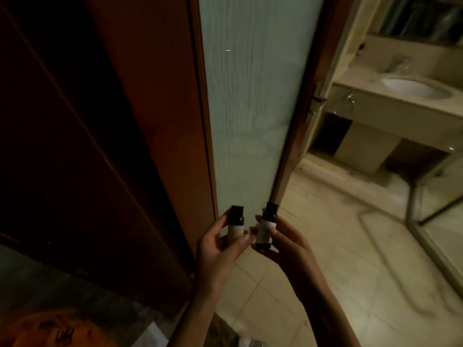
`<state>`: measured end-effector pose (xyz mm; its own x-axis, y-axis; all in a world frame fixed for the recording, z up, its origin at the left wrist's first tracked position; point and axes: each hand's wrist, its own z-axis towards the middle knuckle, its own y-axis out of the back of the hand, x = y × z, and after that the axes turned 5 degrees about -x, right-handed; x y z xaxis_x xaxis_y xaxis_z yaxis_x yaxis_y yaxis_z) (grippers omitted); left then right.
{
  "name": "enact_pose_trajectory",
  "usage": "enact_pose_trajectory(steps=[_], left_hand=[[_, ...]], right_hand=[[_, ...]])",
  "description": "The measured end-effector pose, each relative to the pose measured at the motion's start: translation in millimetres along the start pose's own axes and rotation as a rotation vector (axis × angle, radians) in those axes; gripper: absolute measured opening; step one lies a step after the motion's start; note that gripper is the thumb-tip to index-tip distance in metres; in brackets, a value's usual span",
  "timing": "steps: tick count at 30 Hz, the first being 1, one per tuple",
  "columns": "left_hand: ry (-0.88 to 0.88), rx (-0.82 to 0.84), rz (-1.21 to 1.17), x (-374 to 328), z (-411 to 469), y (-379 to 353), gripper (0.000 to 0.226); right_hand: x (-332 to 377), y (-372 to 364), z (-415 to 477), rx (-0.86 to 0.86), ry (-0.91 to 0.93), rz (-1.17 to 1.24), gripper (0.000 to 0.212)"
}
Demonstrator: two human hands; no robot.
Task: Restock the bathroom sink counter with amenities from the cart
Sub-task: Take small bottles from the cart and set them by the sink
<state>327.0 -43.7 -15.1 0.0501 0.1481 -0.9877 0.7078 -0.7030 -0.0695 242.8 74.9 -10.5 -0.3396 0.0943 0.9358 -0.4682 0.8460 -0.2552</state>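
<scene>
Two bottles held upright, left bottle [235,225] in my left hand [220,244], right bottle [266,227] in my right hand [283,242]; fingertip grips risk a drop passing the door [253,108].

Beige stone counter [363,87] with inset white basin [413,88]

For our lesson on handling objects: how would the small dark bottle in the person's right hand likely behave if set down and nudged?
The bottle looks stiff, since the right hand pinches it without denting it. Being small, it is probably light. Tall and narrow, it may tip on the counter and roll.
</scene>
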Motion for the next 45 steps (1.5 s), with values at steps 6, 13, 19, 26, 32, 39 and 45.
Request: enact_pose_trajectory(steps=[6, 13, 19, 26, 32, 39, 45], left_hand=[[-0.044, 0.147, 0.123, 8.4, 0.0, -5.3, 0.053], [0.022, 0.401, 0.086, 14.3, -1.4, -38.1, 0.035], [0.029, 0.561, 0.092, 19.7, 3.9, -96.2, 0.033], [0.075, 0.603, 0.074, 18.3, 28.1, -152.2, 0.029], [0.064, 0.581, 0.056, 5.4, 77.8, -217.5, 0.033], [0.047, 0.567, -0.006, -3.7, 131.0, -324.8, 0.036], [0.085, 0.528, -0.032, 4.3, 158.1, -397.4, 0.04]], right_hand=[[-14.2, 4.6, -28.6, -0.176, 0.012, 0.018, 0.035], [-10.2, 25.7, -57.6, -0.405, 0.045, 0.044, 0.041], [-3.0, 63.3, -69.2, -0.599, 0.077, 0.073, 0.047], [15.4, 112.2, -23.5, -0.672, 0.103, 0.089, 0.037], [58.4, 163.3, 42.6, -0.647, 0.168, 0.127, 0.02], [106.8, 246.6, 107.4, -0.639, 0.211, 0.116, 0.026], [131.6, 313.7, 147.5, -0.644, 0.203, 0.101, 0.021]])
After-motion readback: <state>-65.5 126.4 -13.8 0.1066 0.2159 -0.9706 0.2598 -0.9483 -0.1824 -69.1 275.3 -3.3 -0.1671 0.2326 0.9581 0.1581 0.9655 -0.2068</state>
